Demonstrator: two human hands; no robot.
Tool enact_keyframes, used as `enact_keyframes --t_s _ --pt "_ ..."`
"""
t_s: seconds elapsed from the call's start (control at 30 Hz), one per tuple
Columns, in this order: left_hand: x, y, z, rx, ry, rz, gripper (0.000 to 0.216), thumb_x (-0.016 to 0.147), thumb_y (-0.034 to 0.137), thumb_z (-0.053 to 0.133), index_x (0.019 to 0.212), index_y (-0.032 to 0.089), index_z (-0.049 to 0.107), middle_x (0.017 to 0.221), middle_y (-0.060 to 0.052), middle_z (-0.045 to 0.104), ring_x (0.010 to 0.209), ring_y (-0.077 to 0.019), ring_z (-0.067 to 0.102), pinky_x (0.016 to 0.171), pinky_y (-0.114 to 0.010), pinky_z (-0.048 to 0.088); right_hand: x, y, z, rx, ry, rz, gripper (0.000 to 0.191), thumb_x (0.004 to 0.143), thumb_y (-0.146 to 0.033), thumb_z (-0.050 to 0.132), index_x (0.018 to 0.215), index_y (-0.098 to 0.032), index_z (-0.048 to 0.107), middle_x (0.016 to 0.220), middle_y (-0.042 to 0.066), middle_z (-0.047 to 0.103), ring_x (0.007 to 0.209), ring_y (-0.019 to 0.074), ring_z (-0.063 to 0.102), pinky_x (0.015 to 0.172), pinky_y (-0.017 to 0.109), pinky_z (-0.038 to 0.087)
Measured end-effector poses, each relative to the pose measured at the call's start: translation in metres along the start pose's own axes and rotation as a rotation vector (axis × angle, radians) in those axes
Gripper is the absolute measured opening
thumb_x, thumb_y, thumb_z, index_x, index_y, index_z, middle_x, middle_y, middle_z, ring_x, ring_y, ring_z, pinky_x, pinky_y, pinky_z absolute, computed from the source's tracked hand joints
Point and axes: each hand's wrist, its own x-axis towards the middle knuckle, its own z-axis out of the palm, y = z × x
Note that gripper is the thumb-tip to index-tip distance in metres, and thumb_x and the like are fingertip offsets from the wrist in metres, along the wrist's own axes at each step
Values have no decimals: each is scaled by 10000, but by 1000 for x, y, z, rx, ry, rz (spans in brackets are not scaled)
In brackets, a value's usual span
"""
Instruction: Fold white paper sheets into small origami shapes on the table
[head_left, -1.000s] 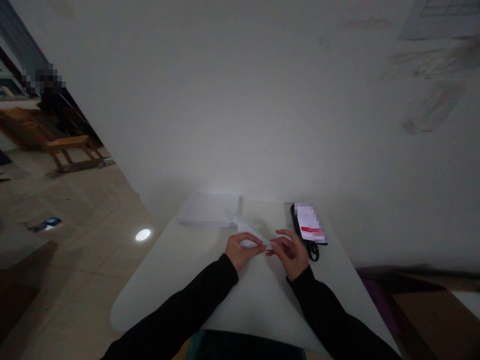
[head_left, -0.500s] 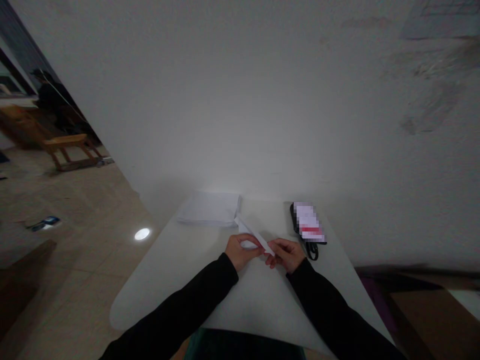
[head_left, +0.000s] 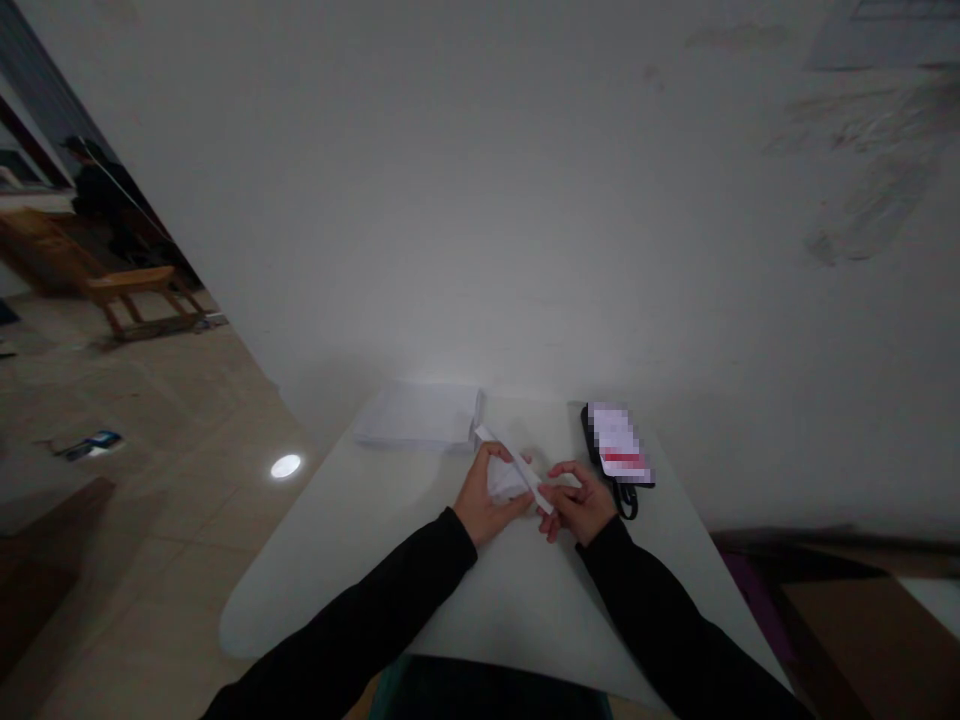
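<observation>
A folded piece of white paper (head_left: 512, 472) is held just above the white table (head_left: 375, 560), between my two hands. My left hand (head_left: 484, 500) curls round its lower left part, fingers closed on it. From the right, my right hand (head_left: 576, 500) pinches the long folded edge of the paper with thumb and fingertips. Both arms wear black sleeves.
A stack of white sheets (head_left: 420, 416) lies at the table's far left edge. A black phone with a white card on it (head_left: 619, 452) lies to the right of my right hand. A white wall stands behind. A wooden bench (head_left: 112, 285) is far left on the tiled floor.
The paper has been tipped up more steeply, and my left fingers have risen round it. My right hand has shifted slightly left along the folded edge.
</observation>
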Motion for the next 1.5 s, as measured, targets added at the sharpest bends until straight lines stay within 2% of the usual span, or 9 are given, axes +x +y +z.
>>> enact_keyframes --t_s 0.1,0.2,0.4,0.57,0.7,0.93,1.23,1.4,1.5 --pt "1 8 -3 -140 -72 17 941 595 276 745 1299 298 121 1247 -158 472 888 -178 607 769 -325 480 0 -13 -11 -13 -54 111 446 587 -429 724 782 -221 381 468 -71 578 289 106 506 237 147 349" --pt "4 11 -7 -151 -56 12 1152 549 247 777 1344 327 -54 1120 -113 561 841 -161 617 780 -318 470 -1 -23 -22 19 -95 176 440 573 -445 723 757 -219 392 433 -101 516 225 60 402 195 114 222" --pt "9 3 -13 -75 112 12 659 656 261 701 1204 195 342 678 33 598 693 -111 601 758 -264 456 -1 -23 -24 145 -177 293 527 489 -447 750 860 -219 452 374 -126 445 189 27 263 183 117 158" --pt "8 3 -11 -65 233 7 532 674 279 687 1054 227 317 600 70 585 576 -93 597 643 -222 461 2 -18 -18 78 -48 259 523 548 -526 696 890 -220 444 419 -90 489 225 75 399 208 140 223" --pt "7 7 -10 -71 268 22 498 674 271 687 1004 234 316 678 39 615 608 -129 646 620 -228 477 2 -24 -18 90 -32 125 514 686 -683 455 966 -255 403 548 -23 595 394 180 589 263 227 391" --pt "9 9 -13 -10 259 0 411 676 297 685 938 203 382 675 27 603 559 -147 659 501 -181 446 -9 -26 -8 -123 101 -352 256 651 -324 707 773 -157 556 644 48 655 527 186 631 319 249 500" --pt "7 12 -12 -72 152 17 389 748 305 621 907 228 275 601 55 599 499 -144 643 460 -178 417 -4 -22 -11 -139 223 -413 199 639 -294 723 642 -145 590 544 42 661 417 174 609 331 265 512" --pt "7 13 -12 -113 146 99 358 769 280 600 935 230 286 977 -52 609 596 -149 668 510 -208 451 -4 -24 -12 -124 248 -451 196 630 -290 728 645 -142 601 518 44 659 412 181 613 332 267 516" --pt "9 12 -16 -111 115 127 273 781 266 588 876 198 341 1046 -90 597 679 -162 674 579 -234 471 -5 -25 -11 -116 275 -473 200 619 -287 733 645 -136 604 511 43 659 377 181 600 330 275 517"
